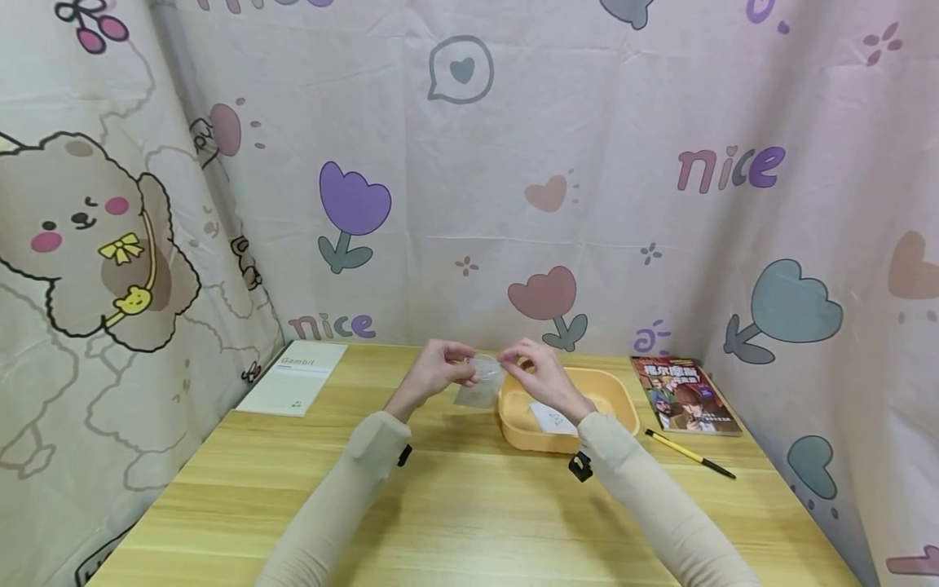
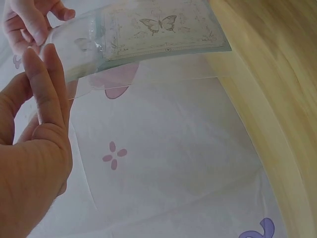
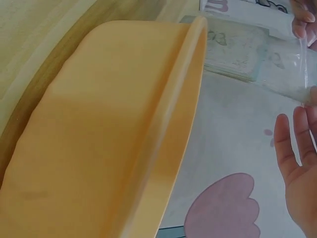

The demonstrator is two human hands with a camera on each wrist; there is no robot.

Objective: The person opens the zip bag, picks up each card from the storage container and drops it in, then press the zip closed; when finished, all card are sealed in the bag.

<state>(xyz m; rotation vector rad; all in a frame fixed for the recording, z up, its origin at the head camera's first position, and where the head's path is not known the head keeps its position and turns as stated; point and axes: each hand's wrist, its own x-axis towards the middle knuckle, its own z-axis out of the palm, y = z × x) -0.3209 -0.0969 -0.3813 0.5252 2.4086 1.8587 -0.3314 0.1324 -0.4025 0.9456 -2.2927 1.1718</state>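
My left hand [image 1: 438, 368] and right hand [image 1: 544, 377] are raised over the back of the table. Between them hangs a clear plastic bag [image 1: 480, 390], pinched by both hands at its mouth. In the left wrist view, a flat stack of paper cards [image 2: 166, 27] printed with a butterfly and a framed border lies inside it. The right wrist view shows the stack's layered edge and the bag's loose upper part [image 3: 282, 67] stretched toward my fingers. Below my right hand stands a yellow plastic basket [image 1: 539, 440], with a white drawn-on sheet [image 1: 552, 418] inside.
At the back left lies a white notebook [image 1: 293, 379] labelled Gambit. A comic-style book [image 1: 685, 395] sits at the back right, and a yellow and black pen [image 1: 689, 453] lies in front of it. A printed curtain [image 1: 440, 204] hangs behind the table.
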